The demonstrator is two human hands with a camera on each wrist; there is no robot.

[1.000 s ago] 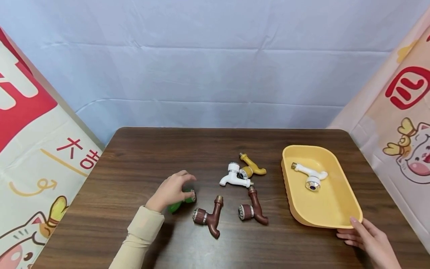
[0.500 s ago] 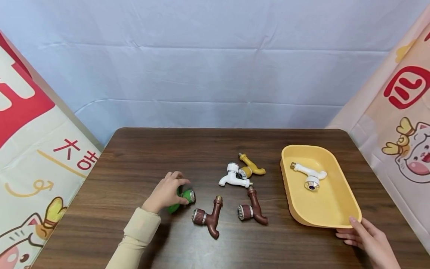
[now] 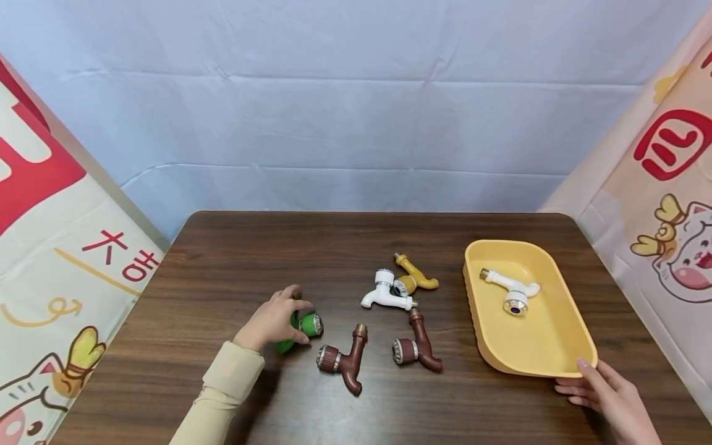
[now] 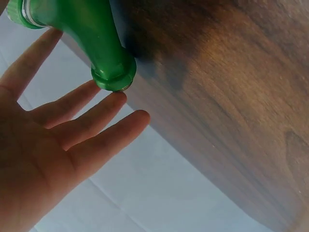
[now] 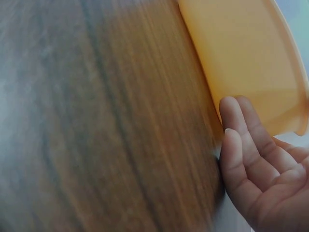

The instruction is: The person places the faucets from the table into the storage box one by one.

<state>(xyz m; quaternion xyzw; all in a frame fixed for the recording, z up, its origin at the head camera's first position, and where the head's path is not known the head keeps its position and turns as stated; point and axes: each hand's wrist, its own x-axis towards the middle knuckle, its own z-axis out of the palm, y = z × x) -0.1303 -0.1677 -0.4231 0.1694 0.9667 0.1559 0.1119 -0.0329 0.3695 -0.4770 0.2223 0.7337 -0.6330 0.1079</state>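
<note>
My left hand (image 3: 278, 320) reaches over a green tap (image 3: 310, 325) at the left of the group. In the left wrist view its fingers (image 4: 108, 137) are spread and fairly straight, their tips at the green tap (image 4: 96, 36); the thumb is out of sight there. The head view shows thumb and forefinger on either side of the tap, partly covering it. My right hand (image 3: 614, 395) holds the near right corner of a yellow tray (image 3: 484, 327), thumb on the rim and fingers against the outer wall (image 5: 251, 58). A white tap (image 3: 510, 287) lies inside the tray.
Close beside the left hand lies a brown tap (image 3: 349, 361). A second brown tap (image 3: 424, 346), another white tap (image 3: 385, 293) and a yellow tap (image 3: 414, 275) lie between it and the tray on the dark wooden table (image 3: 267, 247).
My left hand has come down onto the green tap from above, its thumb and forefinger now around the tap. My right hand stays on the tray corner.
</note>
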